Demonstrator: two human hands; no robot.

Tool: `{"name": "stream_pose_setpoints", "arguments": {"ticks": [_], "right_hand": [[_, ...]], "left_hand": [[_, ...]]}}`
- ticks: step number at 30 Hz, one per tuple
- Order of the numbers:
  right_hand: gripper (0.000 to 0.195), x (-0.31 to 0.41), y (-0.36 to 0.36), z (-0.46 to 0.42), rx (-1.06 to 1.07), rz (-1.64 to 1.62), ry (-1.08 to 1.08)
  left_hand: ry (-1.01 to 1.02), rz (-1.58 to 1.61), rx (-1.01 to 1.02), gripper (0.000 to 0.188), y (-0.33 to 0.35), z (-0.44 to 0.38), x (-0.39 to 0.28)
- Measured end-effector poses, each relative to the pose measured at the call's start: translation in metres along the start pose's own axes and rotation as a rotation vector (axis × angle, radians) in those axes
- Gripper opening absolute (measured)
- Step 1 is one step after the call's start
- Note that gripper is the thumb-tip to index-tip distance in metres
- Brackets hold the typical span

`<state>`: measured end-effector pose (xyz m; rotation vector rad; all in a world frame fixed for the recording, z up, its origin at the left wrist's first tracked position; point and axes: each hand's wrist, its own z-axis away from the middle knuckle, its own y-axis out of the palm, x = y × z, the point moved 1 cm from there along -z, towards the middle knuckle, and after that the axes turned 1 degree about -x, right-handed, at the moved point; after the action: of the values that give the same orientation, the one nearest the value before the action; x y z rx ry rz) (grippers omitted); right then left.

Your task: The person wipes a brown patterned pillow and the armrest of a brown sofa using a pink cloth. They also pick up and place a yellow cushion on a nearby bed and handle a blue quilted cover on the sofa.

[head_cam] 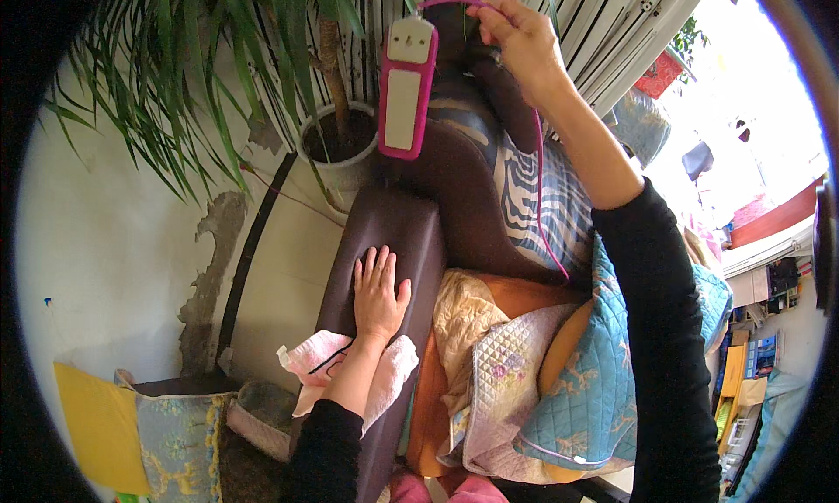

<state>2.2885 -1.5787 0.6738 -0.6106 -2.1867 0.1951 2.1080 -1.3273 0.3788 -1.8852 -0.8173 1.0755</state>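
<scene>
My right hand (521,47), raised at the top, pinches a magenta power cord (452,0) between its fingers. From the cord hangs a magenta and white power strip (408,87), its back with a keyhole slot facing me. The rest of the cord drops behind my right forearm over a zebra-striped cushion (554,195) to the sofa seat. Flat on the brown sofa armrest (400,221) rests my left hand (380,300), holding nothing. A pink towel (393,378) lies on the armrest under my left forearm.
A potted plant (341,136) with long leaves stands beyond the armrest, by a radiator-like slatted panel. Quilted covers (577,398) are heaped on the orange sofa seat (426,431). Peeling plaster (213,280) marks the left wall. A yellow cushion (101,431) sits lower left.
</scene>
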Motion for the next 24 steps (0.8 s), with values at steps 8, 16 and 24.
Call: {"name": "stream_pose_setpoints", "arguments": {"ticks": [8,16,24], "right_hand": [[0.020,-0.045,-0.048,-0.056,-0.274,-0.056,0.204],[0.019,-0.124,-0.064,-0.039,-0.480,0.073,0.514],[0.027,-0.153,-0.068,-0.012,-0.213,0.711,0.320]], "left_hand": [[0.012,0.024,-0.017,0.055,0.000,-0.001,-0.003],[0.006,-0.003,-0.027,0.055,0.000,0.000,-0.001],[0.014,-0.030,-0.018,0.055,0.001,0.000,-0.002]]}}
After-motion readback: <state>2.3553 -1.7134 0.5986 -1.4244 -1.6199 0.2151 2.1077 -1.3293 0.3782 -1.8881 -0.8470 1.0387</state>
